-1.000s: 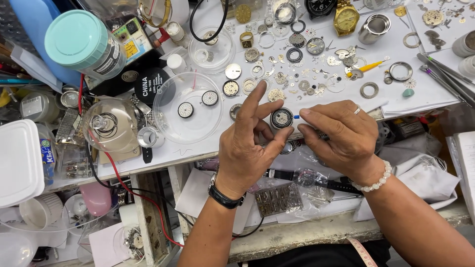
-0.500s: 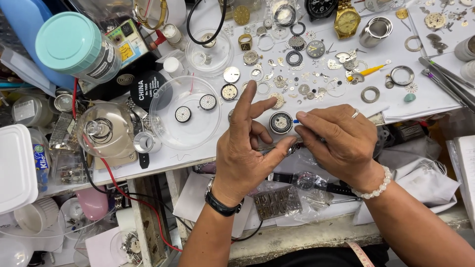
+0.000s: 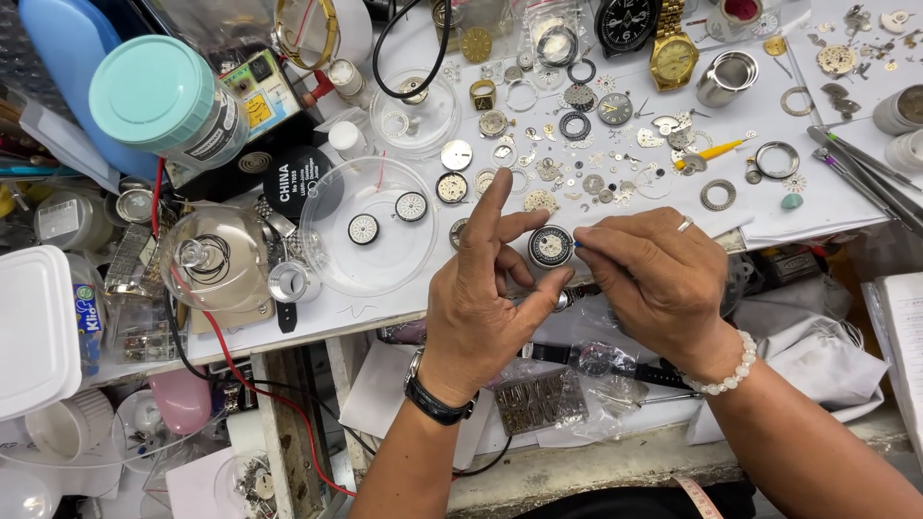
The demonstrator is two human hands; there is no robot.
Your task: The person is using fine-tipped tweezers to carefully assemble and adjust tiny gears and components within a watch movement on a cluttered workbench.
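Round watch movement (image 3: pixel 551 246) between hands, perhaps pinched

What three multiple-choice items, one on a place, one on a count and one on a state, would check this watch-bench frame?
1. Where is the round watch movement?
A. Held up between the two hands
B. Inside the clear dish
C. On the gold wristwatch

2. How many small white dials lie in the clear round dish?
A. None
B. Two
C. Five

3. How does the left hand stand?
A. Closed in a fist
B. Flat on the bench
C. Forefinger raised, thumb and another finger at the movement

Answers:
1. A: the movement sits between the left fingers and the right hand, above the bench edge.
2. B: two dials lie side by side in the dish.
3. C: the forefinger points up while the thumb presses the movement's lower rim; the right hand brings a fine blue-tipped tool to its edge.
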